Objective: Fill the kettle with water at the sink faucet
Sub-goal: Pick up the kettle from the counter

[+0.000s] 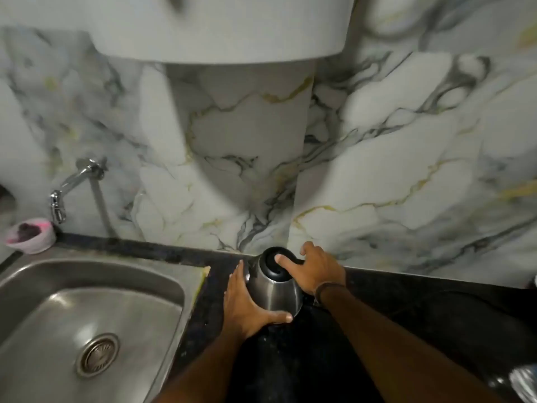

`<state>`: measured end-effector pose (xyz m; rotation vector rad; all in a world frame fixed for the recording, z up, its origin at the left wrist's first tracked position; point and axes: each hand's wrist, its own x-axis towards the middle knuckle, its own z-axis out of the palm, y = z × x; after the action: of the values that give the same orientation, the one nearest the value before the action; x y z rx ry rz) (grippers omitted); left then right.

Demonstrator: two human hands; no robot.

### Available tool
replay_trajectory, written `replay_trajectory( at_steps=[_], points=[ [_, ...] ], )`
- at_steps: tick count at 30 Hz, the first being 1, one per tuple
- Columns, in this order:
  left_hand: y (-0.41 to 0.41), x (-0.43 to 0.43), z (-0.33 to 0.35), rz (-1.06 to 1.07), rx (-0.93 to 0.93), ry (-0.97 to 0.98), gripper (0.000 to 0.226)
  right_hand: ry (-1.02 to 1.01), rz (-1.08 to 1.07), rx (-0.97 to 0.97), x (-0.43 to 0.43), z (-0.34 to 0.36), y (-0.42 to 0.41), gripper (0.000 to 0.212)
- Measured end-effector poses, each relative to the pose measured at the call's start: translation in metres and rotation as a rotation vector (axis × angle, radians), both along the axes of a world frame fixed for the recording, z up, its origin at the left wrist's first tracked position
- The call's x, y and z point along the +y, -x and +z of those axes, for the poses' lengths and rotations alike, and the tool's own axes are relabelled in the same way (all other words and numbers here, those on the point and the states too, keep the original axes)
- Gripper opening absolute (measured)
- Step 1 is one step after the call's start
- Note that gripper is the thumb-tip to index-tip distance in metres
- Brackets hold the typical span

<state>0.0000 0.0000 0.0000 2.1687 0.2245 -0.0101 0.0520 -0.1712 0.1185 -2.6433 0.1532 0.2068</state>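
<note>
1. Head view: the fingers of the right hand are spread over the black round lid of the brushed-steel kettle, one fingertip pressed flat on the lid top and the others curled round its far side by the handle, so the hand is closed on the kettle's top.
2. The left hand lies flat against the kettle's left wall, fingers together and pointing up, thumb hooked under the near lower edge; it is clamped on the steel body.
3. The kettle stands on the dark speckled stone counter, close to the marble-patterned wall tiles behind it, with little gap at the back.
4. To the left, the counter's edge meets the rim of the stainless steel sink; a narrow strip of counter separates kettle and rim.
5. The sink basin is open, with only a round metal drain strainer in its floor.
6. The chrome wall faucet juts out above the sink's far left corner, well apart from the kettle.
7. A pink-stained white tub sits just beside the faucet at the back left of the sink.
8. Right of the kettle the counter is bare and dark out to a shiny object at the frame's edge, too blurred to tell.
</note>
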Motion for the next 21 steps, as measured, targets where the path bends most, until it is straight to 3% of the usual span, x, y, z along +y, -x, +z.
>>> replay_trajectory(
  at_steps=[3,6,16,21],
  points=[
    [-0.008,-0.009,-0.018,0.047,-0.060,0.104,0.175,0.080,0.053,0.134,0.007,-0.004,-0.022,0.113],
    [-0.005,-0.021,-0.029,0.109,-0.042,0.173,0.172,0.126,0.043,0.257,0.011,-0.001,-0.033,0.122],
    [-0.005,-0.033,-0.024,0.211,-0.080,0.149,0.157,0.080,0.118,0.399,0.000,-0.001,-0.057,0.098],
    [-0.001,-0.027,0.003,0.207,-0.145,0.127,0.153,-0.114,0.112,0.384,-0.001,0.019,-0.056,0.083]
  ],
)
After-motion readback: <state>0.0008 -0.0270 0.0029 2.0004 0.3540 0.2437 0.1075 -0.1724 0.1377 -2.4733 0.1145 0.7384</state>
